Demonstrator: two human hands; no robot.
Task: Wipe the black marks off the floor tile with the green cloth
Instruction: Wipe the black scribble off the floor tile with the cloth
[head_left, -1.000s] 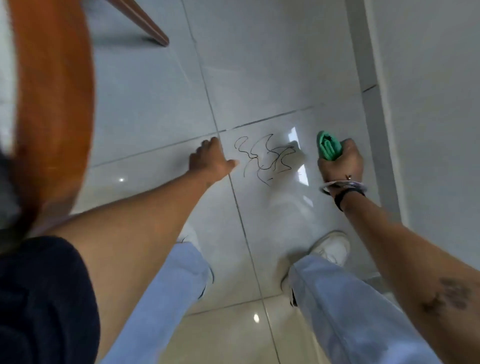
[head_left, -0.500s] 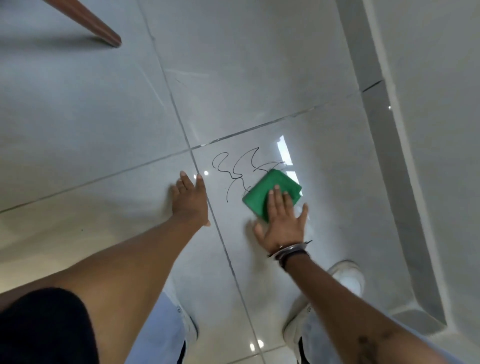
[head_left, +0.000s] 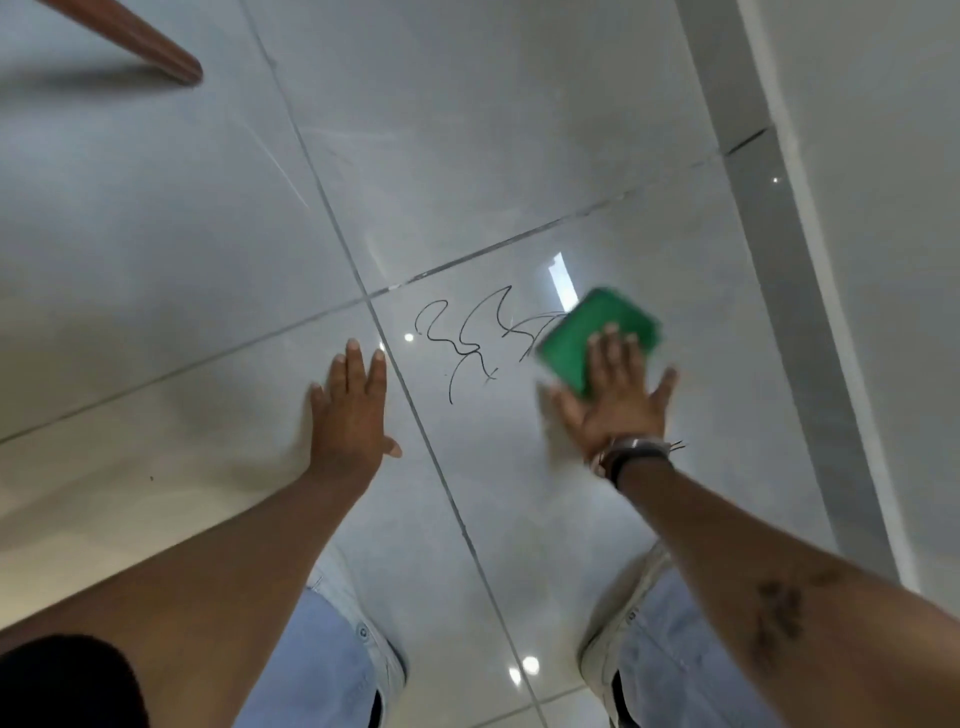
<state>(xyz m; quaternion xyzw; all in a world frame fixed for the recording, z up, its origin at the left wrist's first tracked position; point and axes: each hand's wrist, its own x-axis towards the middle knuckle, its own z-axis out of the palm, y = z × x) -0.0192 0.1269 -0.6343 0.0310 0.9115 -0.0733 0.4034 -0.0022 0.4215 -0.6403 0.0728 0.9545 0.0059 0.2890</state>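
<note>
Black scribbled marks (head_left: 462, 338) run across a glossy grey floor tile (head_left: 597, 493) just right of a grout line. A folded green cloth (head_left: 582, 332) lies flat on the tile over the right end of the marks. My right hand (head_left: 618, 400) presses down on the cloth with flat, spread fingers; it is blurred by motion. My left hand (head_left: 353, 410) rests palm down on the neighbouring tile, left of the grout line, fingers apart and holding nothing.
A brown wooden furniture leg (head_left: 156, 52) touches the floor at the far left. A grey skirting strip (head_left: 789, 291) and white wall (head_left: 893, 208) run down the right side. My knees in light blue trousers (head_left: 322, 649) and white shoes are at the bottom.
The cloth, first bunched in my right fist, was laid flat on the marks; it has now slid right under my flat hand. My left hand stays planted.
</note>
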